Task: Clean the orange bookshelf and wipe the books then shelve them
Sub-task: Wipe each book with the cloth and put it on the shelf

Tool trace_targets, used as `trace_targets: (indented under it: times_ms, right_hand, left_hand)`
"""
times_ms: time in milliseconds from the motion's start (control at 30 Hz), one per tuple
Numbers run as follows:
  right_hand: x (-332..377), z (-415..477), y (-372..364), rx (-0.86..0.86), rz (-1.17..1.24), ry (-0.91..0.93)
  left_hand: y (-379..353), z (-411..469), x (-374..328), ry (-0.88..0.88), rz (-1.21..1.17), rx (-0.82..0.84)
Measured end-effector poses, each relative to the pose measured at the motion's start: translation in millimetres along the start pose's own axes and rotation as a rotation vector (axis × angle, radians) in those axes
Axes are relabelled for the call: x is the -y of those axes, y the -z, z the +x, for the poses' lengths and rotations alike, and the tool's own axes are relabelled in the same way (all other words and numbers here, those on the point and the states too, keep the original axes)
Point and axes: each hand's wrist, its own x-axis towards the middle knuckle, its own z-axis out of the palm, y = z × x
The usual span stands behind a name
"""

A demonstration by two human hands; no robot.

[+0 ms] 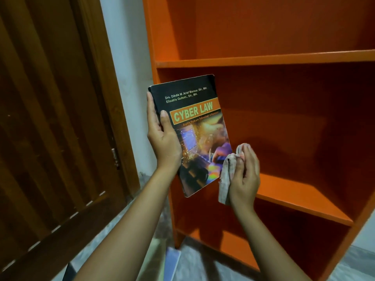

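A black paperback titled "Cyber Law" is held upright in front of the orange bookshelf. My left hand grips its spine edge, thumb on the cover. At the book's lower right corner, my right hand holds a crumpled greyish cloth against the edge of the cover. No books stand on the visible shelves.
A dark wooden door stands at the left, with a strip of pale wall between it and the shelf. Under my arms, more books lie on the patterned floor.
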Motion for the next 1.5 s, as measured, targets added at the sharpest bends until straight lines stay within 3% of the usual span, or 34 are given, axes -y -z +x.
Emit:
trace_targets:
  times_ms: [233,367,733,867,1067,1400,1500]
  right_hand:
    - [-22,50,-16,-0.020,0.024,0.057]
    - [-39,48,-27,0.002,0.034,0.029]
    - [-54,36,-50,0.072,0.049,0.009]
    - [-55,35,-53,0.097,0.036,-0.010]
    - [-52,31,-58,0.160,0.050,-0.017]
    - [-62,43,-108,0.290,-0.044,-0.123]
    - [-72,50,-128,0.368,-0.045,-0.068]
  left_hand:
    - [-25,22,82,-0.194,0.318,-0.054]
    - [-19,27,119,-0.211,0.424,-0.055]
    - [-21,42,126,-0.357,0.535,-0.116]
    - [-13,43,131,-0.420,0.685,-0.026]
    - [7,33,146,-0.403,0.989,-0.063]
    - [13,36,163,-0.422,0.852,0.019]
    - [13,38,167,-0.454,0.827,0.022]
